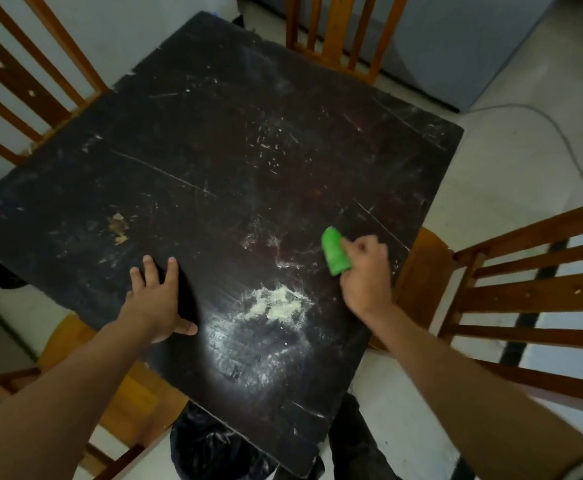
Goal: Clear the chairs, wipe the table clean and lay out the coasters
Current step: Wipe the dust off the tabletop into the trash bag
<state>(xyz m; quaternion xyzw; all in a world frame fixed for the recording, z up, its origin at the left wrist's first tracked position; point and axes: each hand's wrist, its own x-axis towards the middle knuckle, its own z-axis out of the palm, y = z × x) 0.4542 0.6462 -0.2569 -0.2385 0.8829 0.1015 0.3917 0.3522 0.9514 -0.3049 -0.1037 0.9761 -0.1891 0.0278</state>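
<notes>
Right hand [364,271] grips a green cloth [334,251] on the dark table [196,161]; left hand [156,296] lies spread flat, white powder [276,303] between them.

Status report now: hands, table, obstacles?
Right hand grips green cloth. Left hand flat on table. Powder pile unwiped. No coasters visible.

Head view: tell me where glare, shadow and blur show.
Head view: glare whitens the near edge of the dark table below the powder pile; the left hand casts a dark shadow to its right; the right hand and green cloth look motion-smeared; chair slats bow at the edges.
</notes>
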